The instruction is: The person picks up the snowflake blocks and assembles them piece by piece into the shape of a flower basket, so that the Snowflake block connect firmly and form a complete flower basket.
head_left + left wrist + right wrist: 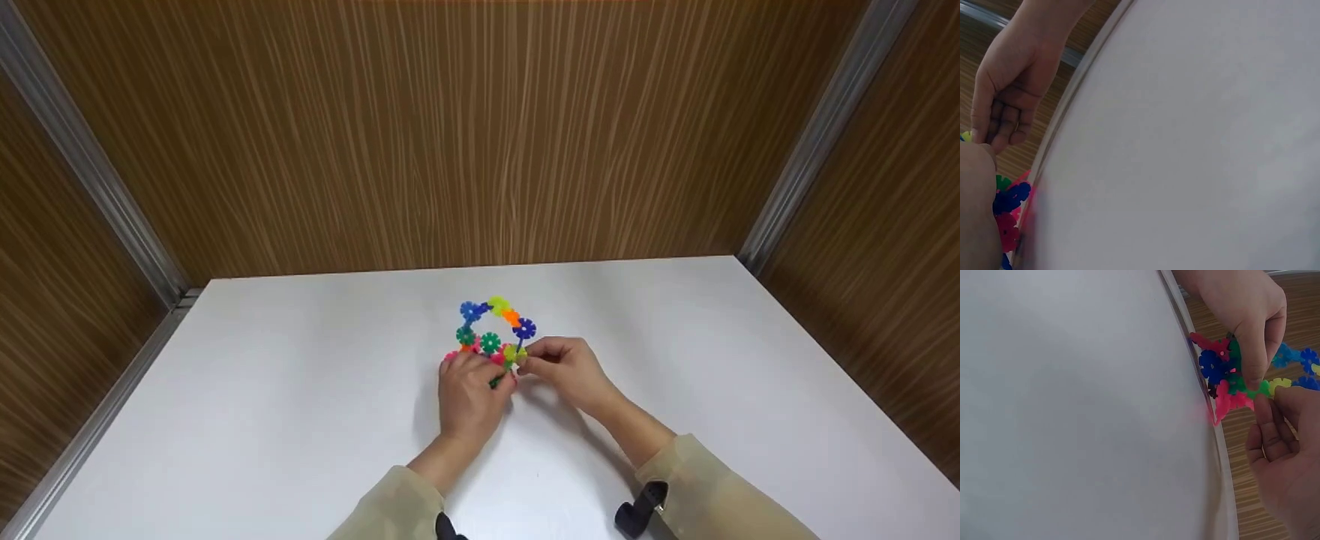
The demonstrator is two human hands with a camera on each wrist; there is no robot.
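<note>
A basket-like build of interlocking snowflake discs stands on the table, its loop of blue, yellow and orange discs (511, 317) arching up at the back. My left hand (471, 390) grips the pink and green base from the left, covering much of it. On the other side, my right hand (570, 371) pinches a yellow-green disc (1279, 384) at the loop's right foot between thumb and fingers. Beside it, a green disc (1264, 388) sits close to the left thumb. Blue (1013, 197) and pink discs (1008, 230) of the base show past the left hand in the left wrist view.
The white table (262, 405) surrounds the build. Wood-grain panels (480, 135) rise behind it and at both sides, with metal rails (97, 157) in the corners. A black device (641, 510) is strapped at the right sleeve.
</note>
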